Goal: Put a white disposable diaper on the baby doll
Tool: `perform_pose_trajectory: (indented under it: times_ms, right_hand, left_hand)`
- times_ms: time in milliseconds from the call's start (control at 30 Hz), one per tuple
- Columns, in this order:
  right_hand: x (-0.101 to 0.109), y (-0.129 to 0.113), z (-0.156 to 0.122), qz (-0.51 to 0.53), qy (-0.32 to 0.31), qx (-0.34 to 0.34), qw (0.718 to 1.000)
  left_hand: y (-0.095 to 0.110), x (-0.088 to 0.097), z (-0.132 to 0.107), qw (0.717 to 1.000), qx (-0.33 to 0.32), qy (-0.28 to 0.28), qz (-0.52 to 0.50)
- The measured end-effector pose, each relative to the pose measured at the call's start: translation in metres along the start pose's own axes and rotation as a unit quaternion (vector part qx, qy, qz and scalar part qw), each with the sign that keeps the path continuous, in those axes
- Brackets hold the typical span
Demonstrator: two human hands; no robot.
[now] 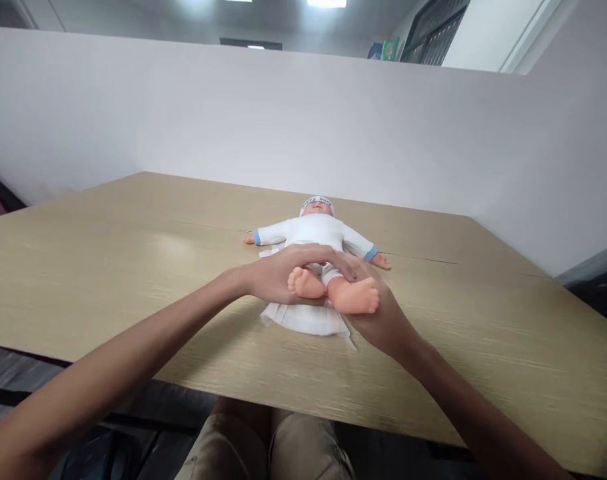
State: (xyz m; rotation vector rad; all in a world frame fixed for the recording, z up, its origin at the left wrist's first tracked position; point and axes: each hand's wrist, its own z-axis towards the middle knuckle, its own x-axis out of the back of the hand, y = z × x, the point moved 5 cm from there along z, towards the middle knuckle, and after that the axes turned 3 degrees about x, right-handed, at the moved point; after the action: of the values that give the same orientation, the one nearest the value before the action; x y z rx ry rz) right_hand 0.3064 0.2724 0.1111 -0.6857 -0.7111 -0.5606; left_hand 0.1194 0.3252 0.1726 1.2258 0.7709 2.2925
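A baby doll [316,231] in a white top with blue cuffs and a white headband lies on its back, head away from me, arms spread. Its bare feet point toward me. My left hand [273,272] curls around the doll's leg on the left, fingers reaching over the lap. From the other side, my right hand [378,327] grips the leg on the right, its fingertips partly hidden behind the legs. Beneath the legs an open white diaper [306,320] is spread on the table, its front edge showing below my hands. A white tab [268,253] sticks out by the doll's left-hand side.
The wooden table [133,280] extends to a white partition wall [263,120] at the back. Its near edge runs just above my knees [268,447]. A dark object [600,293] stands beyond the table's right edge.
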Motion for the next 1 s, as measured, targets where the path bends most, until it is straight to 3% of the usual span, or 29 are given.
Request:
perform_pose_trajectory:
  times_ms: [133, 233, 333, 467, 600, 800, 900, 1000]
  right_hand:
    - [0.012, 0.009, -0.004, 0.022, -0.037, 0.06, 0.997]
    - [0.016, 0.02, -0.019, 0.007, -0.059, 0.112, 0.992]
    - [0.009, 0.025, -0.035, -0.064, -0.07, 0.167, 0.981]
    - [-0.005, 0.028, -0.046, -0.12, -0.079, 0.179, 0.973]
    - [-0.007, 0.033, -0.049, -0.118, -0.088, 0.179, 0.973]
    - [0.005, 0.042, -0.045, -0.026, -0.142, 0.118, 0.982]
    - [0.01, 0.03, -0.039, -0.012, -0.16, 0.069, 0.985]
    - [0.006, 0.007, -0.038, -0.074, -0.154, 0.048, 0.984]
  left_hand:
    - [-0.004, 0.01, -0.035, 0.993, 0.045, 0.01, 0.112]
    - [-0.012, 0.012, -0.07, 0.985, 0.031, -0.021, 0.171]
    - [-0.03, 0.005, -0.104, 0.98, 0.027, -0.057, 0.189]
    - [-0.054, -0.009, -0.131, 0.975, 0.06, -0.06, 0.207]
    - [-0.061, -0.018, -0.134, 0.972, 0.058, -0.073, 0.216]
    - [-0.056, -0.014, -0.127, 0.972, 0.07, -0.097, 0.204]
    - [-0.05, -0.01, -0.122, 0.973, 0.086, -0.105, 0.189]
    - [-0.041, -0.011, -0.116, 0.971, 0.111, -0.105, 0.183]
